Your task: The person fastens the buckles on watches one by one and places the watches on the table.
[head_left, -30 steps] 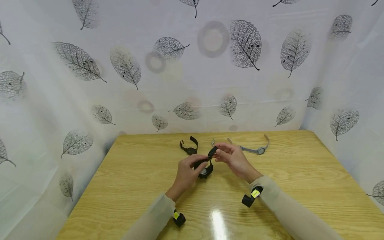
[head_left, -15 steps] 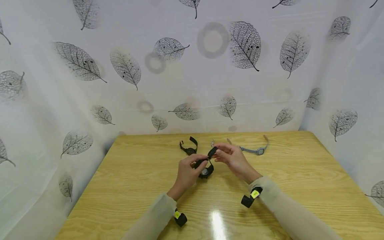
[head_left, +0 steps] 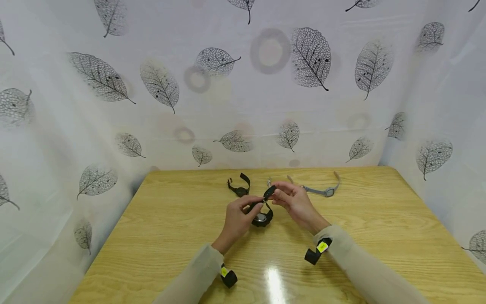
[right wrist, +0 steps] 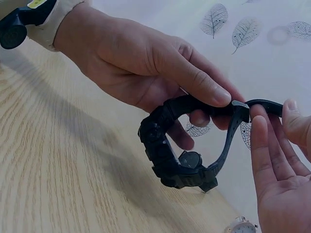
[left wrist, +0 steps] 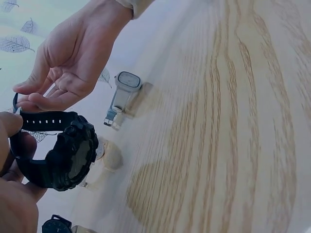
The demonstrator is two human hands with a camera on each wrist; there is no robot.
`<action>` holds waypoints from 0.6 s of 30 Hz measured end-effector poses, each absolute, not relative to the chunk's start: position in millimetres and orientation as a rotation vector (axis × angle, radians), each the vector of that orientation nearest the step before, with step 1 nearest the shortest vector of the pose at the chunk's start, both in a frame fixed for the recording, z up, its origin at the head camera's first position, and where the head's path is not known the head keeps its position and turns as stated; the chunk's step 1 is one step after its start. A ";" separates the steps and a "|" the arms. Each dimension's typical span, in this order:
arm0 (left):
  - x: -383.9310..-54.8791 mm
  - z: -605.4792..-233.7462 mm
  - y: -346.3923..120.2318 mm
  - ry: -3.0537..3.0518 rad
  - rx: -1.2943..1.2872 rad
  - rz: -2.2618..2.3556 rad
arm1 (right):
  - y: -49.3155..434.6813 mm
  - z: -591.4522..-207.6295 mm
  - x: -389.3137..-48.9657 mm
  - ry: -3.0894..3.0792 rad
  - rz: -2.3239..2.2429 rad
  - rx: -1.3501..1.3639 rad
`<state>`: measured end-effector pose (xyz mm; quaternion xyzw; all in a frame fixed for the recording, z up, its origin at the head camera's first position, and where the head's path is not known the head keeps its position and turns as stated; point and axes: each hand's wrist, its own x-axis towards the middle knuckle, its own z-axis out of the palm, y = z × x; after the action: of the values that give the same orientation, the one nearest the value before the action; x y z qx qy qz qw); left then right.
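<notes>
Both hands hold a chunky black wristwatch (head_left: 262, 218) above the table, its strap bent into a loop. My left hand (head_left: 237, 216) grips the band on the buckle side, with the thumb near the metal buckle (right wrist: 239, 104) in the right wrist view. The strap's free end (right wrist: 266, 103) passes out through the buckle, and my right hand (head_left: 298, 206) pinches it between thumb and fingers. In the left wrist view, a row of holes shows along the strap (left wrist: 51, 121). The round case hangs below the hands, its face turned partly away.
Behind the hands on the wooden table (head_left: 163, 236) lie a slimmer black watch (head_left: 241, 191), a small silver watch (head_left: 269, 181) and a grey watch with a squarish face (head_left: 329, 192). A leaf-print curtain (head_left: 235, 101) hangs along the table's back edge.
The black watch's case has swung slightly to the right and more of its face shows below the left hand. Both hands stay almost where they were, still on the strap.
</notes>
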<state>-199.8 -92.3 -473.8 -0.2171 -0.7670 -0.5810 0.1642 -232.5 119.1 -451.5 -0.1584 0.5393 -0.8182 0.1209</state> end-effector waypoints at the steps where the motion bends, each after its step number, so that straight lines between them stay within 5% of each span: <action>1: -199.8 -474.1 -92.1 -2.183 -0.611 -1.682 | 118.9 -451.3 -232.3 1.571 -2.392 -0.458; 18: -199.1 -470.7 -89.4 -2.181 -0.574 -1.817 | 118.2 -450.7 -235.3 1.622 -2.390 -0.429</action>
<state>-199.1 -89.4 -470.7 -0.1969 -0.7475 -0.6226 0.1224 -235.3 118.2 -450.7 -0.1461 0.5521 -0.8134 0.1107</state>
